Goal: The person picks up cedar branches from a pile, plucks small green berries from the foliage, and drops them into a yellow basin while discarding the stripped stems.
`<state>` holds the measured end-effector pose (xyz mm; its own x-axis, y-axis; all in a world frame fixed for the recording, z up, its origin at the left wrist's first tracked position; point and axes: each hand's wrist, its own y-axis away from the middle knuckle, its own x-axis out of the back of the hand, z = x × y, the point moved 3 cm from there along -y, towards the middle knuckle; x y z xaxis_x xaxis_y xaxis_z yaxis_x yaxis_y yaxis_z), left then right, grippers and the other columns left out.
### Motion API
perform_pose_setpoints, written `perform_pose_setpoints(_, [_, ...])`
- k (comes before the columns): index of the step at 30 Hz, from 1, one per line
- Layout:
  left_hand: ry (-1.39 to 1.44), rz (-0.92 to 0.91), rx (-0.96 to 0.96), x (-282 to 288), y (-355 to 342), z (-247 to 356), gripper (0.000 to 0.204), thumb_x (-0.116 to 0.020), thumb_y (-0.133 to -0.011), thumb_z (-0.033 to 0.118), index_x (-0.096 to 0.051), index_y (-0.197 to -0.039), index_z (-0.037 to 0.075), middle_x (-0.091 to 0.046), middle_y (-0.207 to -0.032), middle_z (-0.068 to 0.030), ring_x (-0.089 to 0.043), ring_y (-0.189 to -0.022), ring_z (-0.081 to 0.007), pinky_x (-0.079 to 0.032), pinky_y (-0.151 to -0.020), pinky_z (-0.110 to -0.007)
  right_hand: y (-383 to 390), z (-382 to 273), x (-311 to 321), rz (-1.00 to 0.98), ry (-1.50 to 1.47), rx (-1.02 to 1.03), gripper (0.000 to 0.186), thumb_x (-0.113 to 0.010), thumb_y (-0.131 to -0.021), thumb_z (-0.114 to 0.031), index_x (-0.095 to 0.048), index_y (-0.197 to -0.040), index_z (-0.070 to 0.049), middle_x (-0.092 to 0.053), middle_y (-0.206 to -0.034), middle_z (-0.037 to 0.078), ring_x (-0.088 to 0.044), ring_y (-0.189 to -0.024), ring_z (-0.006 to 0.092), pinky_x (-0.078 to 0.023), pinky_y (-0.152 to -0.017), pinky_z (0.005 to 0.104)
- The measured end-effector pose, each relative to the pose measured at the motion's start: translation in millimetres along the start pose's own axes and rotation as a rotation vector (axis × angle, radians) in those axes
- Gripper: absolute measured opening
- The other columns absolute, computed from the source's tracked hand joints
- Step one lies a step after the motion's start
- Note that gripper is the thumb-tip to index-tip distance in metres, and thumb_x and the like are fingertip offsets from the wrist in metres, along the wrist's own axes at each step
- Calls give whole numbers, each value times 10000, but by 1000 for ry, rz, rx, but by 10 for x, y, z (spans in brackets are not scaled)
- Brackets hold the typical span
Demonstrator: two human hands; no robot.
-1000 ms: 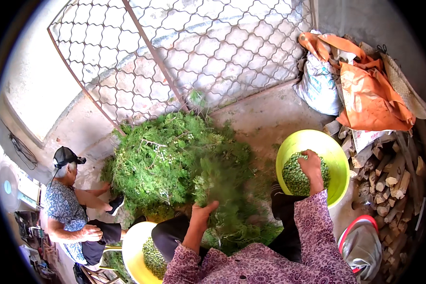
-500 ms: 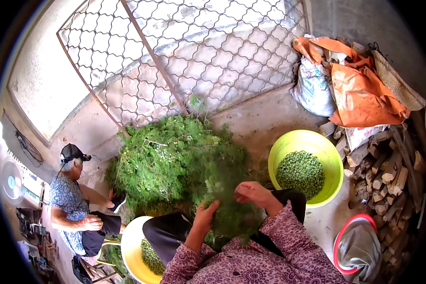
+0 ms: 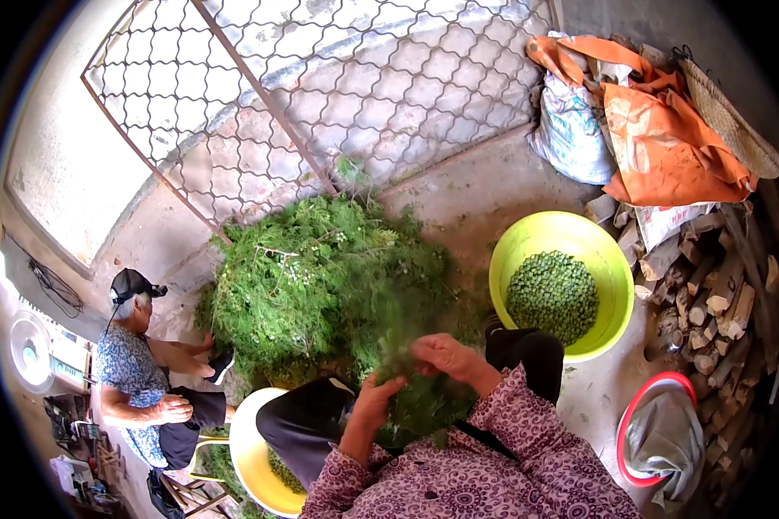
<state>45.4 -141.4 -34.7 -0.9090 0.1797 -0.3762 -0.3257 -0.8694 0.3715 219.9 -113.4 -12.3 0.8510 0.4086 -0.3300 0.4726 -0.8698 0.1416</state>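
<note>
Over my lap, my left hand (image 3: pixel 379 400) is closed around a feathery green branch (image 3: pixel 428 408), whose foliage is smeared by motion. My right hand (image 3: pixel 448 356) meets it at the upper end of the branch, fingers pinched together. What lies between those fingertips is hidden. Just beyond both hands rises a big heap of cut green branches (image 3: pixel 290 277) with small pale berries on some twigs. To the right of my knee stands a yellow-green basin (image 3: pixel 616 285) with a mound of round green berries (image 3: pixel 552 296).
A yellow basin (image 3: pixel 255 471) with berries sits left of my leg, near a seated person (image 3: pixel 138 372) in a cap. Stacked firewood (image 3: pixel 710 303), orange and white sacks (image 3: pixel 666 143) and a red-rimmed bucket (image 3: pixel 627 437) line the right. A metal lattice (image 3: pixel 260 95) stands behind the heap.
My right hand has moved left and closed in on the branch beside my left hand. The whole view has shifted slightly; the left hand keeps its hold.
</note>
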Motion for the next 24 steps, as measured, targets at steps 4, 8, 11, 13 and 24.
perform_pose_setpoints(4, [183, -70, 8, 21, 40, 6, 463, -619, -761, 109, -466, -1191, 33, -519, -1160, -64, -483, -1059, -194, -367, -910, -317, -61, 78, 12, -9, -1, -1, 248, -562, -834, -300, -585, -803, -55, -549, -680, -22, -503, -599, 53, -399, -534, 190])
perform_pose_setpoints(8, [139, 38, 31, -2, 53, 32, 465, -626, -764, 166, -464, -1186, 54, -527, -1105, -47, -494, -1000, -198, -390, -870, -331, -118, 74, -1, 24, 143, 9, 160, -582, -803, -186, -588, -783, -27, -556, -658, 3, -506, -577, 73, -396, -521, 201])
perform_pose_setpoints(11, [186, 157, 40, 77, -19, -11, 417, -627, -767, 181, -495, -1148, 72, -549, -1025, -35, -510, -908, -192, -415, -796, -332, -169, 104, 2, 82, 111, 23, 138, -582, -794, -156, -588, -784, -19, -553, -650, 11, -506, -569, 83, -396, -513, 215])
perform_pose_setpoints(13, [221, 231, 41, 92, -46, -2, 392, -627, -768, 186, -510, -1127, 81, -558, -986, -28, -513, -864, -187, -423, -756, -329, -194, 129, -4, 101, 56, 8, 132, -579, -791, -149, -590, -792, -17, -552, -651, 12, -505, -568, 87, -397, -511, 222])
perform_pose_setpoints(24, [308, 224, -49, -72, -131, 111, 351, -676, -711, 167, -558, -1029, 78, -597, -900, -22, -545, -795, -160, -454, -754, -348, -283, 231, -89, 49, -674, -26, 171, -493, -832, -177, -542, -726, -53, -529, -639, 38, -492, -531, 126, -389, -471, 264])
